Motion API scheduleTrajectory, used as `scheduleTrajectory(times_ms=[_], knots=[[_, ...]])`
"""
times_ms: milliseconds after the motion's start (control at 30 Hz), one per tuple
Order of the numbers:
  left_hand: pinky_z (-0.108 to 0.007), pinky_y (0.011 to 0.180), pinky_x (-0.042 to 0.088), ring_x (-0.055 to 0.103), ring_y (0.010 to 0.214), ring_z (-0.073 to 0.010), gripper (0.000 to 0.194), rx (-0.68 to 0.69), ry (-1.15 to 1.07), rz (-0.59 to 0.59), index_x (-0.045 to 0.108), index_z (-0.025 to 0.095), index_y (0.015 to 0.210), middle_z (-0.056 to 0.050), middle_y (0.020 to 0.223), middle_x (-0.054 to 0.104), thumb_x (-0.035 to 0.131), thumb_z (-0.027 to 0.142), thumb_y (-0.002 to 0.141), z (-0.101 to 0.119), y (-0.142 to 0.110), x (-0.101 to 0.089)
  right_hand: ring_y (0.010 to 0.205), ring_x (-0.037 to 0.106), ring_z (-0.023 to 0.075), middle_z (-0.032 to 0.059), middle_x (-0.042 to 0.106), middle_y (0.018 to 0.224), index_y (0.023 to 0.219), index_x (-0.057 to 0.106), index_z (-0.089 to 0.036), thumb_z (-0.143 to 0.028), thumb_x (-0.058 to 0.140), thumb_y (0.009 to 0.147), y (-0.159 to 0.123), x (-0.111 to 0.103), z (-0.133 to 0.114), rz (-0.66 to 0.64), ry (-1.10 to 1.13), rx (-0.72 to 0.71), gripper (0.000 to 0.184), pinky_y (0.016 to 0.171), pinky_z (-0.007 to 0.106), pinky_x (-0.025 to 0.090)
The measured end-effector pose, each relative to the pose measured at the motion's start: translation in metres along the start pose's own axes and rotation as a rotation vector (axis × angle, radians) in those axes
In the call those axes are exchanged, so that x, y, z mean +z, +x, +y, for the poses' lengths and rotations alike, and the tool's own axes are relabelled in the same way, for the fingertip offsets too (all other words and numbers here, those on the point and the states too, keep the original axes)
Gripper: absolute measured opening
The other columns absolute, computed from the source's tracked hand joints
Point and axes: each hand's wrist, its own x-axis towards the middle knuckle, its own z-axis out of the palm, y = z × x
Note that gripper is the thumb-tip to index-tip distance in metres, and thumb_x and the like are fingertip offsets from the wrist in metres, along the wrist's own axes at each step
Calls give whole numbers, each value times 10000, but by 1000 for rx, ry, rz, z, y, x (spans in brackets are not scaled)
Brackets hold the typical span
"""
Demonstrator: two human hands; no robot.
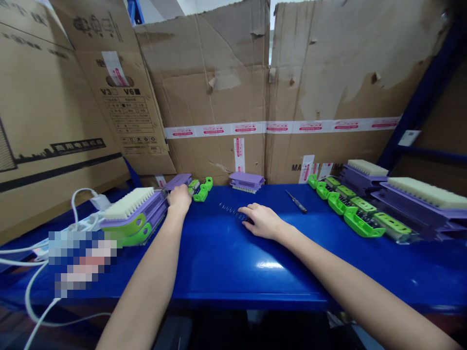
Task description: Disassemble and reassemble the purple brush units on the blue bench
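Observation:
My left hand (pixel 180 198) reaches to the back left of the blue table, against a purple brush body (pixel 177 181) and beside a clear part with a green top (pixel 193 185). Its fingertips are hidden behind the hand, so I cannot see whether it grips either one. A green bracket (pixel 203 190) lies just right of them. My right hand (pixel 263 221) rests low over the table's middle, thumb apart from the fingers. Its fingertips are at the near end of a slanting row of small dark pieces (pixel 230 210), perhaps springs or screws, partly covered by the hand.
A purple brush (pixel 246 182) lies bristles down at the back. A screwdriver (pixel 296 202) is right of it. Green brackets (pixel 337 203), green-topped parts (pixel 392 223) and purple brushes (pixel 426 194) line the right. A bristles-up brush (pixel 131 204) and a white power strip (pixel 83 224) stand left.

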Motion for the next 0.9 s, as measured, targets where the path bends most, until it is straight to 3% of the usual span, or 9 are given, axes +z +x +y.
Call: scheduleTrajectory(times_ms=[467, 900], knots=[[-396, 809, 482, 606, 1013, -328, 306, 16, 14, 3, 627, 143, 1051, -192, 1104, 624, 504, 329, 841, 0, 3, 3, 979, 582, 236, 109, 619, 1076, 1285, 504, -182, -282, 478, 858, -1, -1, -1, 0, 5, 13, 440, 740, 306, 448], [-375, 816, 491, 609, 1013, -318, 309, 28, 10, -15, 608, 111, 1090, -201, 1101, 624, 478, 230, 836, 2, -1, -2, 980, 594, 227, 90, 625, 1096, 1291, 488, -208, -264, 450, 854, -2, -2, 3, -5, -1, 43, 441, 732, 298, 444]])
